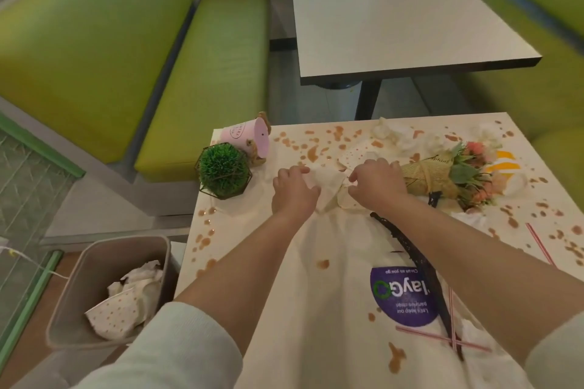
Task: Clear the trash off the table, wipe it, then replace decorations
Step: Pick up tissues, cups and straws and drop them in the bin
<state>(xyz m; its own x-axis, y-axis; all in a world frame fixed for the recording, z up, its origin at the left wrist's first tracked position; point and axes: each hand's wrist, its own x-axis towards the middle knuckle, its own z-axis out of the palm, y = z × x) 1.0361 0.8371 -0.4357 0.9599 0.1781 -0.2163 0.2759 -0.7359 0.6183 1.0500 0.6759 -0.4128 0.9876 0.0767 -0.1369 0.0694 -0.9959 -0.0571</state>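
Observation:
The white table [284, 262] is spattered with brown drops. At its middle, my left hand [294, 191] and my right hand [376, 183] both grip a crumpled cream paper napkin [330, 186], one hand at each side. A dotted paper plate [357, 148] lies just behind it. More crumpled tissues [398, 133] sit at the far edge. A tipped pink bucket [249, 136], a green ball plant in a wire frame [223, 171] and a wrapped flower bouquet [448, 177] lie on the table.
A grey bin [104, 290] with tissues and a dotted cup stands on the floor at the left. Striped straws [540, 243], a black ribbon [407, 246] and a purple sticker [403, 295] are on the near table. Green benches [208, 79] and a second table [395, 19] stand beyond.

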